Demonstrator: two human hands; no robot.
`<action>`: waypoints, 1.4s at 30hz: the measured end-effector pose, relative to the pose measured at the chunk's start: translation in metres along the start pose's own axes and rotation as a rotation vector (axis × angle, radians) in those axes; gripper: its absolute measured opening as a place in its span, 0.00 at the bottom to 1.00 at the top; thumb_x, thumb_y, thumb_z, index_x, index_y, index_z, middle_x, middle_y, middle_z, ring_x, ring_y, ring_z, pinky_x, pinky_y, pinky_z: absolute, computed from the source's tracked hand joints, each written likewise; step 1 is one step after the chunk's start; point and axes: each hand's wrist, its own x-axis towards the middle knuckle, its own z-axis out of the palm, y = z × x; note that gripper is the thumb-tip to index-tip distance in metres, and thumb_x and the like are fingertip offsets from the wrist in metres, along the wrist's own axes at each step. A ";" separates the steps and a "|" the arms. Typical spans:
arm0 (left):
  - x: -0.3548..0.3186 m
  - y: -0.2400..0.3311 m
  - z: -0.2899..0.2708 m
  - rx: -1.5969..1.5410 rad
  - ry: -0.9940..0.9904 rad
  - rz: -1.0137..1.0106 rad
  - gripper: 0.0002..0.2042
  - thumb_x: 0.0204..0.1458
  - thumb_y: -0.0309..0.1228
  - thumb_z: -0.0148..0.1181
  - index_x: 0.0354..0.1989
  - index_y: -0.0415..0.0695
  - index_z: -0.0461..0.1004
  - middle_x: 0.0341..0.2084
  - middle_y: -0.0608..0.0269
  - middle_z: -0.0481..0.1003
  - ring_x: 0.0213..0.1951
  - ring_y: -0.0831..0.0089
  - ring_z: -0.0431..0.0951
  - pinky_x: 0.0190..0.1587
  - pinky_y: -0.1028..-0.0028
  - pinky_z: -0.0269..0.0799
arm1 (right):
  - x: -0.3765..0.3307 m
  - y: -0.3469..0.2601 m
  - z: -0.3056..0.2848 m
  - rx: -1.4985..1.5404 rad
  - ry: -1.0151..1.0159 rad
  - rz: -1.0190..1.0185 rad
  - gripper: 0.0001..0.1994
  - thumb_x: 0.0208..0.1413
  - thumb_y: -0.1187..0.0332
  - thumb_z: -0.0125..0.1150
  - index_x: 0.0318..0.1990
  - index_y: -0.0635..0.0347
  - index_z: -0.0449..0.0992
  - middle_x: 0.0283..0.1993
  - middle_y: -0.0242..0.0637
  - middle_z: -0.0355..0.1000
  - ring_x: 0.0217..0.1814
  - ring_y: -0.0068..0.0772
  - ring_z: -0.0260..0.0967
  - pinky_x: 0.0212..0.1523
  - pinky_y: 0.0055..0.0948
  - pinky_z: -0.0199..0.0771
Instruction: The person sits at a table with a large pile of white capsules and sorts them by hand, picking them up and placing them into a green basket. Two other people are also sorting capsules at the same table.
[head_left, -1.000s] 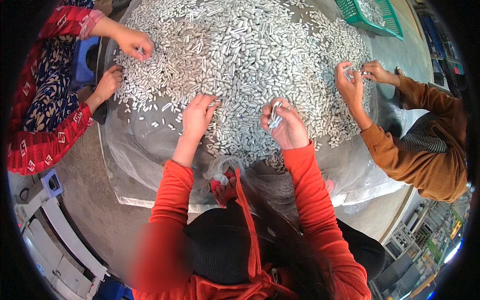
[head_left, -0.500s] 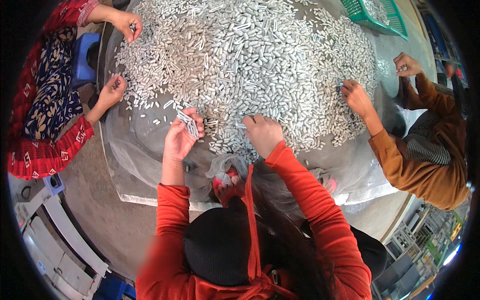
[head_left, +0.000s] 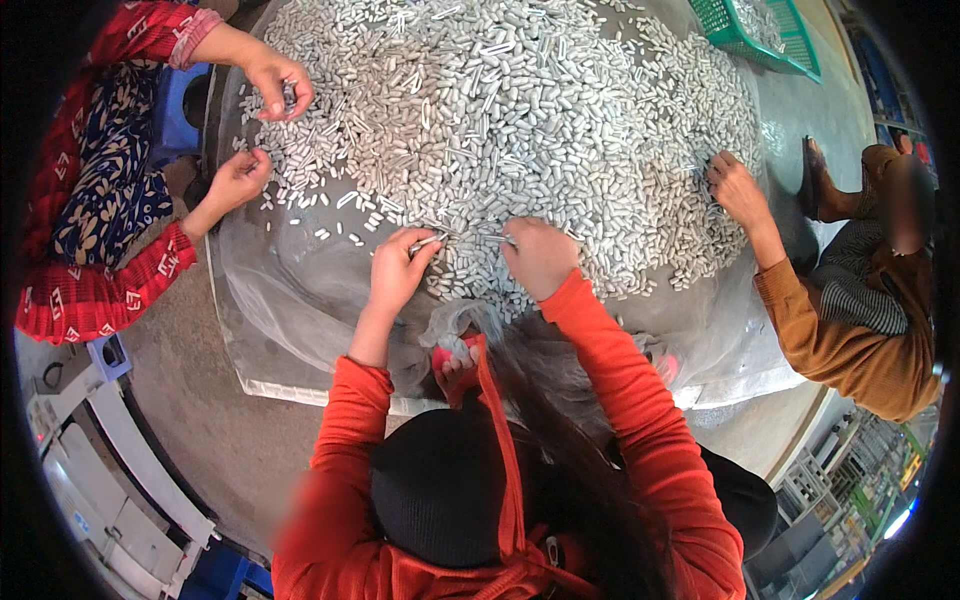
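We see a broad heap of small silvery capsule-shaped pieces (head_left: 520, 120) spread over a clear plastic sheet (head_left: 290, 310) on the floor, filling the upper middle of the view. At its near edge the left hand (head_left: 398, 268) has its fingers closed around 1 or more of those pieces, a silvery tip showing above the thumb. The right hand (head_left: 540, 258) rests just beside it on the heap's edge, fingers curled down and pinching another small piece at the fingertips. Both arms wear orange-red sleeves (head_left: 610, 380).

Around the heap we see 2 other people. On the left, a person in a red patterned top (head_left: 90, 290) reaches in with 2 hands (head_left: 275, 80), fingers bent over loose pieces. On the right, a person in a brown top (head_left: 850, 340) has 1 hand (head_left: 735, 188) on the pile. A green basket (head_left: 765, 35) sits at the far right edge of the sheet.
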 end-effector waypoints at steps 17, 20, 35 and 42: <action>0.015 0.108 0.015 -0.656 -0.035 0.317 0.07 0.48 0.27 0.56 0.35 0.38 0.71 0.36 0.58 0.71 0.41 0.67 0.71 0.47 0.67 0.67 | -0.003 -0.017 -0.001 2.361 -0.138 0.494 0.18 0.60 0.58 0.47 0.50 0.62 0.66 0.40 0.32 0.66 0.44 0.30 0.63 0.44 0.37 0.67; 0.021 0.123 0.017 -0.255 -0.008 0.685 0.11 0.46 0.33 0.59 0.37 0.44 0.75 0.41 0.61 0.72 0.44 0.62 0.71 0.48 0.62 0.62 | -0.001 -0.018 0.012 2.022 0.030 0.082 0.21 0.58 0.54 0.48 0.50 0.63 0.65 0.43 0.35 0.66 0.47 0.35 0.64 0.47 0.40 0.67; 0.004 0.088 -0.025 -0.176 0.145 0.305 0.09 0.47 0.20 0.54 0.38 0.39 0.73 0.38 0.55 0.70 0.42 0.61 0.71 0.45 0.67 0.66 | 0.132 0.114 -0.326 2.099 0.960 0.364 0.37 0.57 0.42 0.39 0.66 0.53 0.40 0.66 0.53 0.40 0.67 0.54 0.41 0.64 0.65 0.32; -0.002 0.081 -0.014 0.044 -0.363 0.294 0.09 0.47 0.24 0.57 0.38 0.41 0.74 0.34 0.54 0.72 0.39 0.55 0.72 0.44 0.66 0.68 | 0.086 0.079 -0.201 0.952 0.755 0.079 0.15 0.55 0.66 0.56 0.49 0.62 0.71 0.48 0.32 0.68 0.49 0.26 0.64 0.51 0.27 0.62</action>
